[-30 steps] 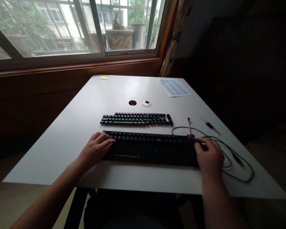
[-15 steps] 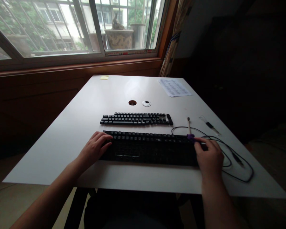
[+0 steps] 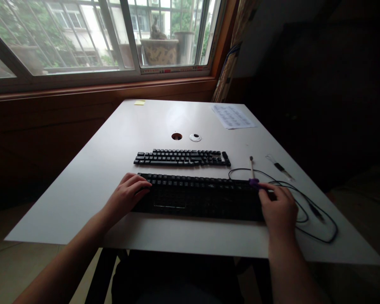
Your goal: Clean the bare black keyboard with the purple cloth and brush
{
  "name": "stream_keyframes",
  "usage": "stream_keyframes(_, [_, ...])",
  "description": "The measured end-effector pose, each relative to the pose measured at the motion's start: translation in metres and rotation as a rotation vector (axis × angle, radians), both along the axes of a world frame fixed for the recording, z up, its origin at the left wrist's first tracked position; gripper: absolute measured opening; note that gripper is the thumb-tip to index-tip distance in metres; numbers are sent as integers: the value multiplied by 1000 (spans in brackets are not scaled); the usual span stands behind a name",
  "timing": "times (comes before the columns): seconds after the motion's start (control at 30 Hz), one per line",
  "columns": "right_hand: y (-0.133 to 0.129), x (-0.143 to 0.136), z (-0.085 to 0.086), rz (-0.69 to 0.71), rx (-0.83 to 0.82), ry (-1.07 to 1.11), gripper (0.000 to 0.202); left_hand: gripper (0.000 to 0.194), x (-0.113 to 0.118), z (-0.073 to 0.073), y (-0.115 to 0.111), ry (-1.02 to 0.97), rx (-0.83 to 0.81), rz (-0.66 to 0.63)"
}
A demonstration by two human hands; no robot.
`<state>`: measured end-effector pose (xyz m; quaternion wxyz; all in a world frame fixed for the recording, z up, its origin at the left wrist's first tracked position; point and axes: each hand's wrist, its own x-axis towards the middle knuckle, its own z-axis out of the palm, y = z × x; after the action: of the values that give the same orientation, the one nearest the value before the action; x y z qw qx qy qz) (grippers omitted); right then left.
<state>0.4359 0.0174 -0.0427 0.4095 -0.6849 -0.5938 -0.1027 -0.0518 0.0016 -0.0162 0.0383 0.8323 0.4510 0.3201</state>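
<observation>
A black keyboard (image 3: pixel 202 204) lies near the table's front edge; keycaps show along its back rows, while the front part looks dark and bare. My left hand (image 3: pixel 129 192) is at its left end, fingers bent over the corner and touching it. At the right end, my right hand (image 3: pixel 278 204) pinches the purple handle of a small brush (image 3: pixel 252 171), whose dark tip points away from me. Loose black keycaps (image 3: pixel 180 158) stand in rows just behind the keyboard.
A black cable (image 3: pixel 327 241) loops on the right, near a black-handled wire tool (image 3: pixel 279 166). Farther back are a round hole (image 3: pixel 176 137), a white ring-shaped cover (image 3: pixel 195 137), printed papers (image 3: pixel 234 117) and a yellow note (image 3: pixel 139 102). A window stands behind the white table (image 3: pixel 66 190).
</observation>
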Motion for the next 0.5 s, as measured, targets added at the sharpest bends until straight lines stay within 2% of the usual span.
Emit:
stream_keyframes(0.3, [1, 2, -1, 8, 10, -2, 22, 12, 3, -1, -5, 47, 71, 41])
stream_keyframes(0.5, [0, -2, 3, 3, 5, 0, 21, 16, 3, 2, -7, 118, 72, -8])
